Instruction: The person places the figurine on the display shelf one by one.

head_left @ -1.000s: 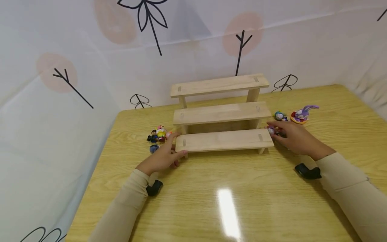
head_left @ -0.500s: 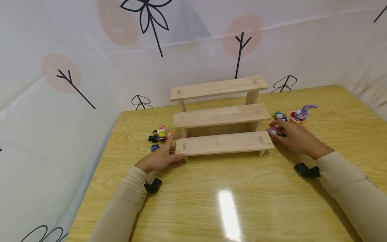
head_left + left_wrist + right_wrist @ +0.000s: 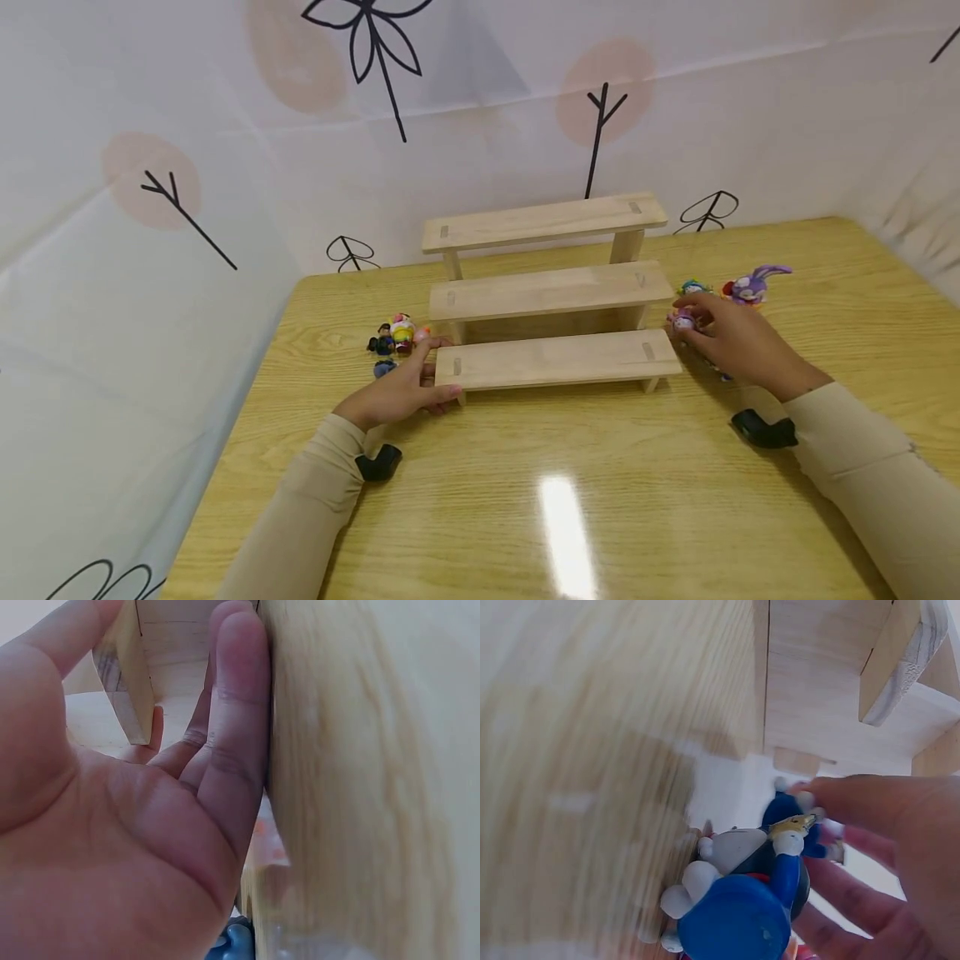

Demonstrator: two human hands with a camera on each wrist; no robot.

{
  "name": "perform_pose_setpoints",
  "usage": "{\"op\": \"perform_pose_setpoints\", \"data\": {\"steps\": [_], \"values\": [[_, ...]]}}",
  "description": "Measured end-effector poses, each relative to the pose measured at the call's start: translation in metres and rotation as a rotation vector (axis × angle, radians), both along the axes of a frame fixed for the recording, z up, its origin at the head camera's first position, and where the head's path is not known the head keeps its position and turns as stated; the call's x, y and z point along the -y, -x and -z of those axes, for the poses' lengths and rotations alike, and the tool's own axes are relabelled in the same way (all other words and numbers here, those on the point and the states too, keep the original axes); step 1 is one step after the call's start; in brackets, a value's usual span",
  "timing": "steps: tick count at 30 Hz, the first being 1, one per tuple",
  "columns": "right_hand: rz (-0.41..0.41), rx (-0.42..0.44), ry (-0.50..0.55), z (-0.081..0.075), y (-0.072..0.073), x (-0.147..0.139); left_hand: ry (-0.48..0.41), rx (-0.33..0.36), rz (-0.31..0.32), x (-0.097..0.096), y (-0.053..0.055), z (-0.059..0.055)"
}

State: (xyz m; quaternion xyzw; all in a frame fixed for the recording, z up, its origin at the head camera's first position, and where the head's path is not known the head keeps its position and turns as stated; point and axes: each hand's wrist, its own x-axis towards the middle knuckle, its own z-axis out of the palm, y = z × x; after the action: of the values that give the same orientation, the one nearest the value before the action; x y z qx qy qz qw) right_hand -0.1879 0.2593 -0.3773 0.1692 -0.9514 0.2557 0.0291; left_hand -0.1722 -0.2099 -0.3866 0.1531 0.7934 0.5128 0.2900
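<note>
Black wrist pieces (image 3: 763, 428) are worn low over the bench (image 3: 480, 517), nearest of all. By the left grip (image 3: 397, 392), the left end of the lowest board (image 3: 558, 360) of the stepped shelf (image 3: 551, 292) is held, thumb at its front edge and index finger towards its back, probably so that the shelf is steadied. By the right grip (image 3: 738, 346), narrowed just past the board's other end, a small pink-and-white figure (image 3: 682, 319) is pinched between thumb and index finger, fingertips seemingly being best suited to so small a toy. Beside that palm a blue-bodied figure (image 3: 735, 919) is seen; whether the blurred blue shape (image 3: 784, 808) at the fingertips belongs to the pinched toy cannot be told. Just outside the left grip, a cluster of figures (image 3: 402, 335) is gathered, apparently for easy reach. Beyond the right grip, a green-topped figure (image 3: 693, 287) and a purple long-eared figure (image 3: 750, 288) are placed. Farthest, the top board (image 3: 543, 223) is raised on legs, presumably so that the lower boards are not hidden.
</note>
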Motion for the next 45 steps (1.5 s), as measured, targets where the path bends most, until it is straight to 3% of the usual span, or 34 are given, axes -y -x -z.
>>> {"op": "perform_pose_setpoints", "data": {"steps": [9,18,22,40,45], "values": [[0.042,-0.142,0.046,-0.006,-0.001,0.004,0.001,-0.001,-0.012,0.000,0.000,-0.001],[0.078,-0.108,0.215,-0.012,-0.009,0.007,0.004,0.007,-0.021,0.000,0.001,0.000],[0.084,-0.149,0.261,-0.014,-0.011,0.009,0.007,0.006,-0.020,0.000,0.000,0.000],[0.150,-0.506,0.342,-0.026,-0.015,0.023,-0.002,0.010,-0.013,0.001,0.000,0.000],[0.138,-0.534,0.371,-0.038,-0.019,0.038,-0.022,0.015,-0.020,0.001,0.001,0.001]]}}
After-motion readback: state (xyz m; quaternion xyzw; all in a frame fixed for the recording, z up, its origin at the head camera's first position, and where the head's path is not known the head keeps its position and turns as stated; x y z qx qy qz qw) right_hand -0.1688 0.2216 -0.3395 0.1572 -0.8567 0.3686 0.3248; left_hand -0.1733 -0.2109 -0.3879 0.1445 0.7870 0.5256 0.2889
